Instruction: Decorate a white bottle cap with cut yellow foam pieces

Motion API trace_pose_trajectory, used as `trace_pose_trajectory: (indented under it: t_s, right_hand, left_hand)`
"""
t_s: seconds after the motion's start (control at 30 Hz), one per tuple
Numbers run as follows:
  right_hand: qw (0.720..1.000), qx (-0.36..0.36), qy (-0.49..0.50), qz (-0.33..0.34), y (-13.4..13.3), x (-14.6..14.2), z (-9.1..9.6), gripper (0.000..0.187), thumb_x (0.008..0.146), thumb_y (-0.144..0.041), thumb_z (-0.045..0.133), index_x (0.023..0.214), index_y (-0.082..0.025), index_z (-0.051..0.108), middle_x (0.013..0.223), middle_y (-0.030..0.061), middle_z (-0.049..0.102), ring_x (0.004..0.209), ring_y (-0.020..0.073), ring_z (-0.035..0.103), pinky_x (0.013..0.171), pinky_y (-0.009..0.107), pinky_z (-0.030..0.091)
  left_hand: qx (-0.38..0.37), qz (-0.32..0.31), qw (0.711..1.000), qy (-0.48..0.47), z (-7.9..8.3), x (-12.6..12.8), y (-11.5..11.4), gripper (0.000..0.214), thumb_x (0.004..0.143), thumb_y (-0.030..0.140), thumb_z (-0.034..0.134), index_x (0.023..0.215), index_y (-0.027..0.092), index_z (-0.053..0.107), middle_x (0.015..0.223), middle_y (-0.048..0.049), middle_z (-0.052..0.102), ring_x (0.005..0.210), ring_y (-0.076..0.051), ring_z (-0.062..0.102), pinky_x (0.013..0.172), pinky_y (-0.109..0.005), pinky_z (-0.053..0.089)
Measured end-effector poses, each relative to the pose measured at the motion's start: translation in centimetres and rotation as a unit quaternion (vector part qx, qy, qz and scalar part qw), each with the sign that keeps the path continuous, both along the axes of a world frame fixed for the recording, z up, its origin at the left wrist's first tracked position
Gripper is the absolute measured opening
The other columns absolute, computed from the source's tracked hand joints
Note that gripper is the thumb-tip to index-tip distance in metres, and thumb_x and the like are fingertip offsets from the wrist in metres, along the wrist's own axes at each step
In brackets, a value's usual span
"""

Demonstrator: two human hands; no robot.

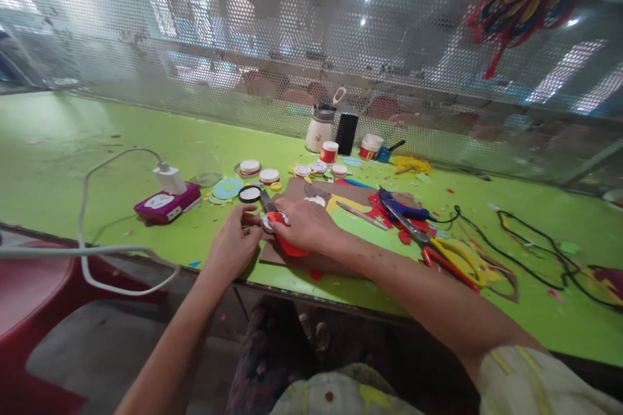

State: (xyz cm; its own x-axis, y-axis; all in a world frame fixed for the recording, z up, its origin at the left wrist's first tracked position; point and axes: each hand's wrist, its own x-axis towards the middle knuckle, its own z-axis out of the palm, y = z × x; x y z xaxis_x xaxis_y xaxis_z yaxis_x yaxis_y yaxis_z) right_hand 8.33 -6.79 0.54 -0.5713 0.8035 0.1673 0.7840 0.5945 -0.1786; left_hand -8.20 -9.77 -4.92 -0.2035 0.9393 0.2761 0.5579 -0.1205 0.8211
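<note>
My right hand [309, 224] reaches in over brown cardboard, its fingers closed on a small red-and-white round piece [276, 218]. A flat grey blade-like strip [267, 201] sticks out past this piece; what it belongs to is hidden. My left hand [234, 240] is at the near left side of the piece, fingers curled and fingertips at its edge. Under my right hand lies red paper [292, 248], on the cardboard [272, 255]. Just beyond my fingers are a black-rimmed white disc [250, 194] and a small yellow ring [276, 187].
Scissors [455, 259], a blue glue gun [406, 207] with a black cable and a pencil [361, 214] lie right. A purple power adapter [168, 203] with a white cord stands left. Behind are white lids [269, 176], a jug [320, 130] and a perforated metal screen [272, 32].
</note>
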Motion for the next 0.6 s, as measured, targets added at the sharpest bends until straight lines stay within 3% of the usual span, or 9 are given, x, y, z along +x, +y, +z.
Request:
trace_pose_trajectory:
  t_s: [0.13,0.23,0.3,0.4,0.53,0.6]
  right_hand:
    - [0.999,-0.001,0.026,-0.026,0.1,4.2,1.1,0.041,0.095,-0.043,0.044,0.125,-0.017,0.055,0.099,0.0102,0.071,0.088,0.0241,0.066,0.071,0.032,0.044]
    - [0.999,0.001,0.011,-0.044,-1.1,8.7,1.2,0.029,0.094,-0.033,0.050,0.111,-0.014,0.064,0.098,0.0101,0.070,0.087,0.0218,0.063,0.074,0.031,0.043]
    - [0.998,0.027,-0.059,-0.028,-2.7,11.2,0.7,0.025,0.090,-0.033,0.057,0.097,-0.011,0.068,0.096,0.0128,0.068,0.094,0.0250,0.060,0.079,0.033,0.042]
    - [0.990,0.034,-0.136,0.000,-5.0,13.0,-0.5,0.025,0.090,-0.036,0.058,0.088,-0.012,0.068,0.088,0.0123,0.065,0.092,0.0267,0.058,0.075,0.034,0.043]
    - [0.987,0.064,-0.145,-0.007,-5.9,13.2,-1.7,0.020,0.093,-0.028,0.054,0.090,-0.012,0.066,0.093,0.0132,0.064,0.092,0.0263,0.056,0.076,0.036,0.043]
    - [0.987,0.071,-0.146,-0.006,-5.8,13.5,-1.8,0.017,0.091,-0.025,0.055,0.090,-0.013,0.066,0.094,0.0133,0.063,0.093,0.0268,0.055,0.077,0.036,0.043]
  left_hand:
    - [0.038,0.052,0.998,0.013,1.0,0.1,-0.8,0.028,0.075,0.030,0.056,0.099,0.018,0.057,0.092,-0.0076,0.069,0.080,-0.022,0.069,0.072,-0.035,0.055]
    - [0.091,0.086,0.992,0.032,2.4,1.3,-3.2,0.022,0.080,0.029,0.053,0.098,0.019,0.061,0.103,-0.0075,0.067,0.087,-0.022,0.067,0.079,-0.035,0.052]
    - [0.134,0.075,0.987,0.055,3.2,2.9,-5.5,0.017,0.082,0.029,0.056,0.096,0.022,0.063,0.098,-0.0028,0.067,0.087,-0.020,0.065,0.084,-0.034,0.049]
    - [0.212,-0.091,0.969,0.084,3.0,5.9,-8.6,0.020,0.085,0.015,0.054,0.101,0.024,0.062,0.094,-0.0009,0.068,0.089,-0.017,0.064,0.083,-0.029,0.049]
    - [0.172,-0.272,0.946,0.051,1.1,9.5,-9.8,0.023,0.086,0.006,0.049,0.100,0.023,0.059,0.093,-0.0027,0.067,0.090,-0.015,0.064,0.078,-0.023,0.050]
    - [0.133,-0.310,0.940,0.039,0.4,10.4,-9.5,0.020,0.088,0.008,0.048,0.098,0.022,0.058,0.090,-0.0040,0.066,0.086,-0.015,0.064,0.076,-0.024,0.050]
